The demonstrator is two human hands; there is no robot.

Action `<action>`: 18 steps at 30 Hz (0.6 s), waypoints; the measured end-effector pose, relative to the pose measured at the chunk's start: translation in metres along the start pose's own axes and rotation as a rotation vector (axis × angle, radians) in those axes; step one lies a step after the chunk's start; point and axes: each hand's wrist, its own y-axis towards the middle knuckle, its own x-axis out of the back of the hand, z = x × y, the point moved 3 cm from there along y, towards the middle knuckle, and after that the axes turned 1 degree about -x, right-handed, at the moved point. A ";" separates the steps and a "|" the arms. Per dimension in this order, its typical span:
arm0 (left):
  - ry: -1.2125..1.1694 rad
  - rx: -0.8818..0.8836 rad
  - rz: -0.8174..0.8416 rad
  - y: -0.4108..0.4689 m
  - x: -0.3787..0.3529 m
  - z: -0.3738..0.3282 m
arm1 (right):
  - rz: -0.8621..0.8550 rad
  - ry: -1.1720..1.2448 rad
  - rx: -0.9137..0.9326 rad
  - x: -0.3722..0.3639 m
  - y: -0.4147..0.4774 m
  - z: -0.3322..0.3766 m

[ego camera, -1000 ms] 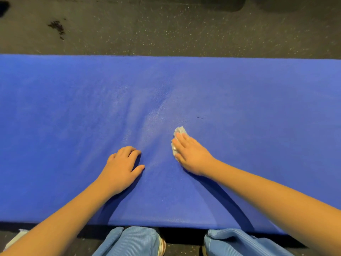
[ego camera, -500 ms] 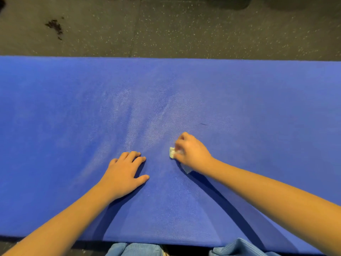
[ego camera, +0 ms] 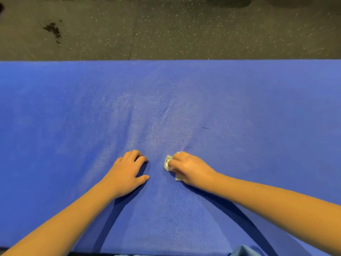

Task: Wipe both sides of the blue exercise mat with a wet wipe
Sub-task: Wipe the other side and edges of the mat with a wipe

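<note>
The blue mat [ego camera: 239,100] lies flat on the speckled floor [ego camera: 166,30], running out past both sides of the view. The right hand [ego camera: 190,169] presses a crumpled wet wipe [ego camera: 168,163] onto the mat, nearer its near edge than its far one. The fingers curl over the wipe, which peeks out at the fingertips and under the palm. The left hand [ego camera: 127,174] rests just beside it and holds nothing, its fingers loosely bent with the tips on the mat. A paler sheen fans out ahead of both hands. To wipe well, I would spread the wipe flatter, make long overlapping strokes to the far edge, catch the small dark mark [ego camera: 205,128] to the right, and brace the mat with the left hand.
</note>
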 end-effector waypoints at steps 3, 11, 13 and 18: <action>-0.026 -0.004 -0.028 -0.001 -0.001 0.001 | -0.036 -0.017 -0.041 0.014 0.013 -0.023; 0.026 0.027 0.087 0.005 0.001 0.005 | -0.033 -0.121 0.257 0.001 0.011 -0.025; 0.038 0.035 0.137 0.008 -0.001 0.007 | 0.003 -0.173 0.216 0.010 0.020 -0.048; 0.063 0.029 0.165 0.013 0.003 0.006 | -0.135 -0.236 -0.107 0.027 0.056 -0.086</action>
